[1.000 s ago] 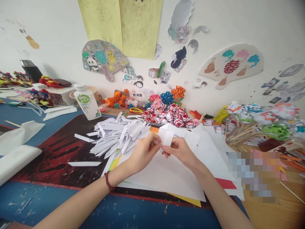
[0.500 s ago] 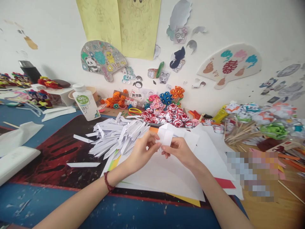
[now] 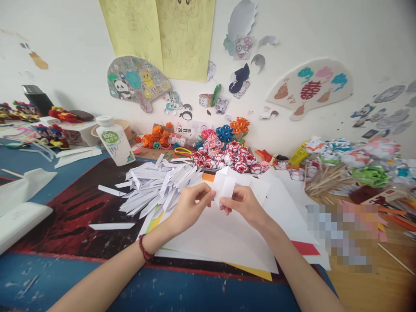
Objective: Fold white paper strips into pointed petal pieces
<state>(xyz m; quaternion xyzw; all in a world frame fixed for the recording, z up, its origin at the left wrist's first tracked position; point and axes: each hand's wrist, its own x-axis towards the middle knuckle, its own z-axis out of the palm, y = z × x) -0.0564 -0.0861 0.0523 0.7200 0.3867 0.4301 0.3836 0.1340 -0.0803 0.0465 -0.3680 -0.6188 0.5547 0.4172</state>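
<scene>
Both my hands pinch a small folded piece of white paper [image 3: 225, 184] held upright over a stack of white sheets [image 3: 234, 234]. My left hand [image 3: 190, 207] grips its left edge with thumb and fingertips; a red cord sits on that wrist. My right hand [image 3: 244, 206] grips the lower right edge, fingers curled. Just left of my hands lies a pile of folded white paper strips [image 3: 159, 186] on a dark red and black mat [image 3: 81, 203].
A white bottle [image 3: 113, 139] stands at the back left. Paper flowers [image 3: 227, 151], yellow-handled scissors [image 3: 183, 151] and a bundle of wooden sticks [image 3: 325, 180] lie along the wall. Coloured sheets show under the white stack. A white box [image 3: 19, 221] sits at the left edge.
My hands and the folded paper have stayed almost in place; the fingers have shifted slightly on the paper. The view has drifted a little.
</scene>
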